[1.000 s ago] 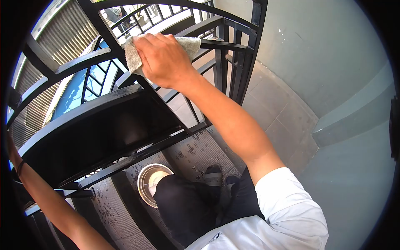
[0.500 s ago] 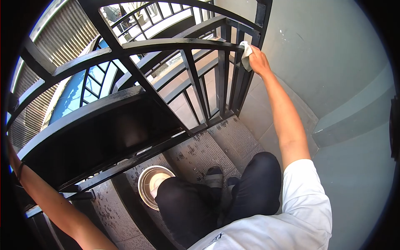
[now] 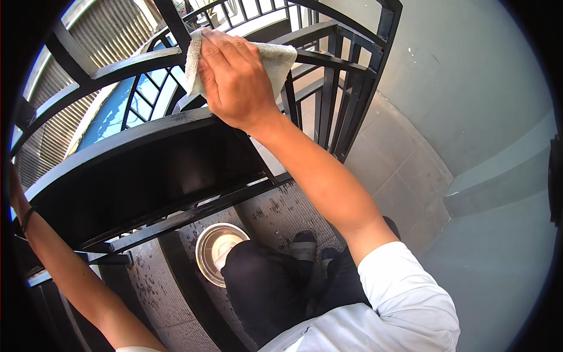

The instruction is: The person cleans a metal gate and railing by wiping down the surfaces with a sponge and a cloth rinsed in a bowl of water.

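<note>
My right hand is closed over a pale, damp-looking cloth, pressing it on the curved middle bar of the black metal railing, by a slanted upright. Part of the cloth hangs free to the right of my knuckles. At the far left edge, my left hand reaches up beside the railing, a dark band around its wrist. Its fingers are lost in the dark rim of the view, so their grip cannot be made out.
A round bucket with a light-coloured cloth or similar item inside stands on a wet-spotted stair step, beside my knee. A grey wall rises on the right above a tiled landing. Beyond the railing are corrugated sheets.
My right hand has slid the cloth leftward along the curved bar, from its right end near the corner post to the slanted upright. My left arm has barely moved.
</note>
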The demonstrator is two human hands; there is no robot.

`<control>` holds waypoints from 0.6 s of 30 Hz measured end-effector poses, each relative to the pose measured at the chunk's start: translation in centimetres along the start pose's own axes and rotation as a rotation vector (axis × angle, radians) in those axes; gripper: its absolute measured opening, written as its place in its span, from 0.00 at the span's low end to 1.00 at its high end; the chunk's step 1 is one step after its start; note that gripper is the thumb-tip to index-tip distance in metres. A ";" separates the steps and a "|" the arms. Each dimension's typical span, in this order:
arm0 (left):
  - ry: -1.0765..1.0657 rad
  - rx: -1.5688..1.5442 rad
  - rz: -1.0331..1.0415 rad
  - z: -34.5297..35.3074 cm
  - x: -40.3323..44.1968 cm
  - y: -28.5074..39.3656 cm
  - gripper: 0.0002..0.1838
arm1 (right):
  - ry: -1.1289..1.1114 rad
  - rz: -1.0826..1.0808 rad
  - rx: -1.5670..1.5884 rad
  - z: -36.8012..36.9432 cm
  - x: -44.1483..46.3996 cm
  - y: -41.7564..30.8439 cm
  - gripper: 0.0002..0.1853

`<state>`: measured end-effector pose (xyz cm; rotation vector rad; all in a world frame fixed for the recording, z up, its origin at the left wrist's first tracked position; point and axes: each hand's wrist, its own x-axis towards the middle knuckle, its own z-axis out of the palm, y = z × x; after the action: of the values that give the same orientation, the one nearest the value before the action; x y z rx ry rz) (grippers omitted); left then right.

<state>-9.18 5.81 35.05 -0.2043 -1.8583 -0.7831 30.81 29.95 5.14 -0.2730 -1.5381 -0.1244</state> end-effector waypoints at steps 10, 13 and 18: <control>0.070 -0.345 0.226 -5.5 -6.2 1.9 0.33 | -0.123 0.135 -0.390 -7.8 -8.7 12.1 0.28; 0.074 -0.341 0.221 -5.9 -6.8 2.1 0.34 | -0.056 0.141 -0.368 -10.5 -10.9 16.8 0.23; 0.088 -0.157 0.077 -8.0 -9.2 4.3 0.34 | -0.110 0.344 -0.418 -14.7 -13.5 23.6 0.13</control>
<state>2.97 6.31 30.55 -0.3346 -1.6974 -0.8714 50.49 47.72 -10.70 -0.8831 -1.5411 -0.1600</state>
